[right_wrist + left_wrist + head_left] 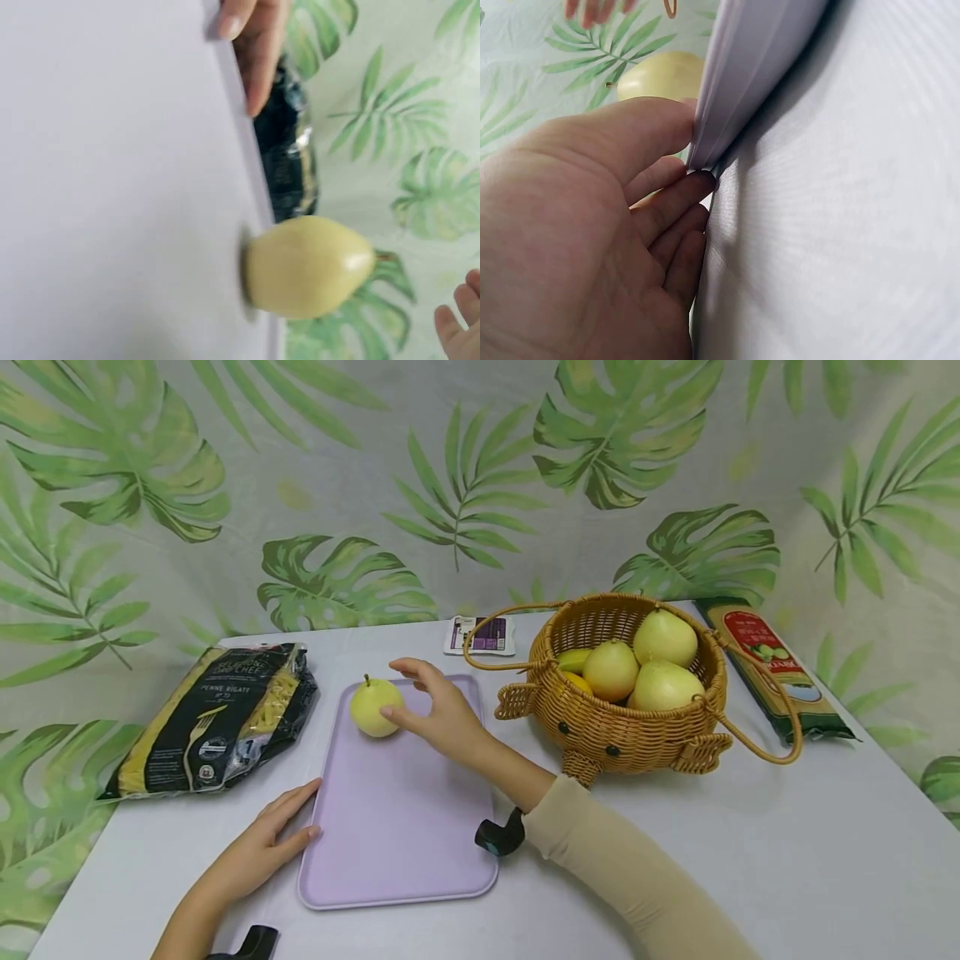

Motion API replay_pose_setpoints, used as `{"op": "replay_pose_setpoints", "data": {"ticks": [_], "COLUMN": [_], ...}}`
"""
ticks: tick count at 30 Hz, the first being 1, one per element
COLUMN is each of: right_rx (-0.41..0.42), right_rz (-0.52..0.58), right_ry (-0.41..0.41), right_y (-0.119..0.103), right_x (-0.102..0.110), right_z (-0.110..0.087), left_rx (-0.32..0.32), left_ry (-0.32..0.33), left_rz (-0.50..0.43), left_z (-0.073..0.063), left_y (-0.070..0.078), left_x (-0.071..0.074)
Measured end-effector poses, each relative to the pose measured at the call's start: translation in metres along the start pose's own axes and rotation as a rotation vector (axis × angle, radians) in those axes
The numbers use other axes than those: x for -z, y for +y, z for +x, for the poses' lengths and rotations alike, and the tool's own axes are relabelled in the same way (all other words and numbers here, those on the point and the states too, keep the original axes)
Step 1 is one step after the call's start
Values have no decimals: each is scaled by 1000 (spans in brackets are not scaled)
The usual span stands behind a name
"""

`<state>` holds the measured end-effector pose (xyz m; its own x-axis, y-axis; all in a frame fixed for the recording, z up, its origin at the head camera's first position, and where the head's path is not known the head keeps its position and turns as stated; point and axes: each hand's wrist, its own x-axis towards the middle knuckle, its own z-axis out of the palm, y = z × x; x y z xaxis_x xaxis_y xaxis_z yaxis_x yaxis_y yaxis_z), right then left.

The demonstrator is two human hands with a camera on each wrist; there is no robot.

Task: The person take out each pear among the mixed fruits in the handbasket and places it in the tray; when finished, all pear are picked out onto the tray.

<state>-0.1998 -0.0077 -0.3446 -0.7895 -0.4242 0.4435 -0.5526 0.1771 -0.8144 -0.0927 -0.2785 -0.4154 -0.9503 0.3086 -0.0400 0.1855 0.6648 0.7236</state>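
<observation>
A yellow-green pear (375, 708) stands upright, stem up, at the far left of the lilac tray (397, 835). Just right of it is my right hand (446, 718), thumb and fingers spread. In the right wrist view a gap shows between that hand (461, 319) and the pear (307, 266). My left hand (251, 852) touches the tray's left edge with fairly straight fingers. In the left wrist view the thumb (656, 124) lies against the tray's rim (724, 90), and the other fingertips are low beside it.
A wicker animal-faced basket (637, 739) right of the tray holds pears, a banana and an orange fruit. Its handles stick out sideways. A penne bag (217, 718) lies at left, a red-labelled packet (776, 664) at far right, and a small purple-white packet (480, 636) behind the tray.
</observation>
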Motion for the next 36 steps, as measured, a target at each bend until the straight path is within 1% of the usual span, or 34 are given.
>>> {"op": "replay_pose_setpoints", "data": {"ticks": [3, 7, 9, 12, 14, 17, 21, 25, 27, 30, 36], "right_rx": [157, 341, 407, 451, 456, 441, 402, 364, 340, 306, 256], "right_rz": [-3, -52, -87, -143, -171, -197, -224, -296, -339, -367, -431], "right_ry": [57, 149, 187, 247, 287, 335, 367, 416, 439, 463, 495], "right_y": [-12, -24, -27, -29, -29, -27, -22, -16, -12, -8, -2], "right_x": [21, 49, 64, 86, 100, 120, 146, 168, 178, 188, 203], "right_z": [-9, -23, -31, -42, -49, -60, -73, -85, -90, -96, -104], "left_rx": [-2, 2, 8, 11, 14, 11, 13, 11, 7, 8, 0], "left_ry": [2, 2, 0, -4, -6, -5, -4, -3, -2, 1, 4], "left_rz": [0, 7, 8, 4, -1, -1, 2, 3, 6, 10, 13], "left_z": [0, 0, -1, -2, -2, -1, 0, 0, -1, 0, -1], "left_y": [-1, 0, 1, 2, 3, 3, 3, 2, 2, 0, 1], "left_x": [0, 0, 0, 0, 0, 1, 1, 0, 0, 0, 0]}}
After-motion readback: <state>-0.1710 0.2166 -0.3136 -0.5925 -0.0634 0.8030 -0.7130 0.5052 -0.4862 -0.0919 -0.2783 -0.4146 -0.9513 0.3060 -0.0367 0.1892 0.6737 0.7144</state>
